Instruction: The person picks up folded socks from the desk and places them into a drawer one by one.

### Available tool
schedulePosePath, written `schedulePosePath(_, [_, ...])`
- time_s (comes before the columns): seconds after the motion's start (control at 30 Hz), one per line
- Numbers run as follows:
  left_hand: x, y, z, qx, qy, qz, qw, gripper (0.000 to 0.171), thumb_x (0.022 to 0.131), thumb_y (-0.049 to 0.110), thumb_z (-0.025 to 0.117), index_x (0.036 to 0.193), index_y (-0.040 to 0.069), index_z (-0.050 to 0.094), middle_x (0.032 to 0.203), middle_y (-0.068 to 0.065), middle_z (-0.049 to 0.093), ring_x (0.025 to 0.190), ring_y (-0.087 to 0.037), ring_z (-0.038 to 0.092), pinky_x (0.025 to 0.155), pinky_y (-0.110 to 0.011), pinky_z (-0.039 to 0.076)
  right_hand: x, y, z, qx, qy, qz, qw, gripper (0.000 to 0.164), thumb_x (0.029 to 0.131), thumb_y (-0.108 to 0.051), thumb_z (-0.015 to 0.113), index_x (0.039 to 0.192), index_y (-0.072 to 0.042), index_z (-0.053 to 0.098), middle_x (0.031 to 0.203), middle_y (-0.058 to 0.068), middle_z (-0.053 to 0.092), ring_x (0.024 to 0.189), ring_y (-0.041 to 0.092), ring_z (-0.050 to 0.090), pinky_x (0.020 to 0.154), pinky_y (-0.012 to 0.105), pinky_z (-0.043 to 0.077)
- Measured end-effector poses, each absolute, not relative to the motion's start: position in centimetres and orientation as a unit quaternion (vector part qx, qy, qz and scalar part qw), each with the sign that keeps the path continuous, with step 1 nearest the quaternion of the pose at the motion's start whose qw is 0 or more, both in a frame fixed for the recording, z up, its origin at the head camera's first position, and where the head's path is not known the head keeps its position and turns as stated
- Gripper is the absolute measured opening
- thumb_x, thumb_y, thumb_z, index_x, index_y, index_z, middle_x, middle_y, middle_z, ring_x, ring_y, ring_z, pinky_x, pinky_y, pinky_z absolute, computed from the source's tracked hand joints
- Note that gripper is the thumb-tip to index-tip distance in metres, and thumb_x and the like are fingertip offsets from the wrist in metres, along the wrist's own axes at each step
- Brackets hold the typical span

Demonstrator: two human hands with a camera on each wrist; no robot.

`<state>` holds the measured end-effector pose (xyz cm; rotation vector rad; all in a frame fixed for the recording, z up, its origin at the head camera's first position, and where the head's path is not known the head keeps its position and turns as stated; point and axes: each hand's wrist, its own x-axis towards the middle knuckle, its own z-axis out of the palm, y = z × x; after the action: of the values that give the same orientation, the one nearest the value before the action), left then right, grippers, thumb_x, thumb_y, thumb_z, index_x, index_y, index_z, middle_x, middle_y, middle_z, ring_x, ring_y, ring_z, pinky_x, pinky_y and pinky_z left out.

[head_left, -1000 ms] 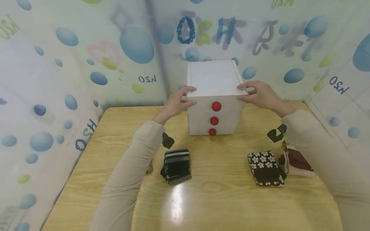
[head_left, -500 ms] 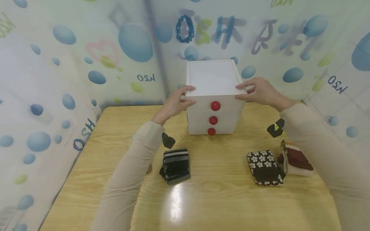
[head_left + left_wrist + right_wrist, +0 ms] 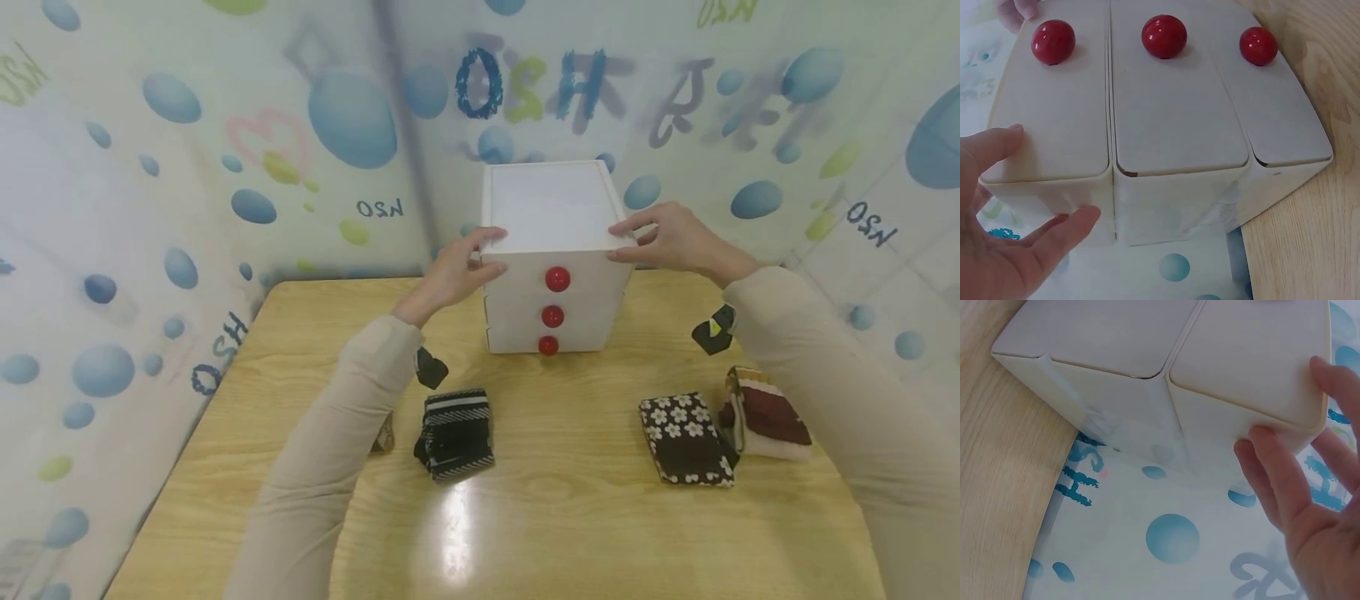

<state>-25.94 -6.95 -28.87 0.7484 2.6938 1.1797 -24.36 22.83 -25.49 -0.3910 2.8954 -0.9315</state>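
Note:
A small white drawer cabinet [image 3: 555, 204] with three drawers stands at the back of the table, each front bearing a round red knob [image 3: 557, 279]. My left hand [image 3: 450, 271] grips its upper front left corner; in the left wrist view the thumb [image 3: 1004, 145] lies on the top drawer's front and other fingers are along the side. On the opposite corner, my right hand [image 3: 675, 237] holds the cabinet the same way, its thumb [image 3: 1335, 378] on the front and fingertips [image 3: 1263, 440] at the side. All three drawers are pushed in.
On the wooden table [image 3: 555, 533] lie a black striped folded cloth bundle [image 3: 457, 433], a flower-patterned one [image 3: 688, 437] and a maroon and cream one [image 3: 768, 417]. Another patterned bundle [image 3: 384, 435] is mostly hidden behind the left sleeve. A printed wall [image 3: 337, 233] rises behind the cabinet.

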Motion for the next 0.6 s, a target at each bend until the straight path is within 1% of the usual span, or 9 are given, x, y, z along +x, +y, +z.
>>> schedulePosePath(0.13, [-25.8,-7.1,-29.0,0.239,0.886,0.394,0.054,0.056,0.087,0.026,0.056,0.137,0.018,0.031,0.132,-0.012,0.038,0.108,-0.029,0.049,0.085,-0.037,0.045,-24.5,22.8,-25.5,-0.125,0.942,-0.308,0.048,0.056,0.075,-0.039,0.068,0.115,-0.002,0.058,0.122,0.02,0.049,0.101,0.039,0.053,0.078,0.047,0.048])
schedulePosePath(0.2, [-25.7,-7.2,-29.1,0.232,0.886,0.398,0.05,0.061,0.087,0.027,0.057,0.138,0.018,0.027,0.136,-0.012,0.033,0.111,-0.03,0.046,0.088,-0.038,0.044,-24.5,22.8,-25.4,-0.126,0.941,-0.31,0.053,0.057,0.075,-0.04,0.068,0.116,-0.002,0.057,0.124,0.02,0.048,0.101,0.039,0.053,0.078,0.047,0.048])
schedulePosePath(0.3, [-25.2,-7.3,-29.1,0.217,0.884,0.413,0.029,0.067,0.085,0.029,0.06,0.139,0.017,0.022,0.138,-0.015,0.025,0.116,-0.032,0.04,0.089,-0.038,0.042,-24.5,22.8,-25.3,-0.128,0.939,-0.315,0.059,0.056,0.076,-0.039,0.067,0.116,-0.001,0.057,0.124,0.02,0.047,0.102,0.039,0.053,0.079,0.047,0.047])
schedulePosePath(0.37, [-24.7,-7.3,-29.0,0.2,0.884,0.422,0.001,0.069,0.083,0.029,0.061,0.139,0.017,0.022,0.136,-0.015,0.022,0.117,-0.031,0.037,0.088,-0.037,0.043,-24.4,22.8,-25.2,-0.129,0.937,-0.319,0.06,0.056,0.076,-0.038,0.067,0.116,-0.001,0.057,0.124,0.021,0.047,0.102,0.039,0.052,0.079,0.047,0.047])
schedulePosePath(0.47, [-23.8,-7.0,-29.2,0.191,0.876,0.439,-0.061,0.068,0.082,0.027,0.064,0.137,0.016,0.026,0.13,-0.015,0.02,0.114,-0.026,0.034,0.083,-0.033,0.043,-24.2,22.8,-25.1,-0.126,0.936,-0.324,0.06,0.056,0.076,-0.037,0.068,0.117,-0.002,0.056,0.124,0.02,0.048,0.103,0.039,0.052,0.08,0.048,0.047])
schedulePosePath(0.5, [-23.5,-6.9,-29.3,0.192,0.872,0.442,-0.086,0.066,0.081,0.027,0.064,0.136,0.015,0.029,0.127,-0.015,0.021,0.112,-0.025,0.034,0.081,-0.032,0.043,-24.2,22.8,-25.1,-0.125,0.936,-0.323,0.058,0.056,0.076,-0.038,0.068,0.117,-0.002,0.056,0.124,0.02,0.047,0.103,0.039,0.052,0.08,0.048,0.046])
schedulePosePath(0.6, [-22.7,-6.5,-30.0,0.219,0.849,0.451,-0.168,0.058,0.081,0.022,0.064,0.131,0.01,0.036,0.12,-0.014,0.026,0.108,-0.023,0.033,0.083,-0.032,0.038,-24.0,22.8,-25.2,-0.122,0.938,-0.321,0.056,0.057,0.075,-0.038,0.068,0.118,-0.002,0.055,0.125,0.02,0.046,0.104,0.04,0.051,0.08,0.049,0.046])
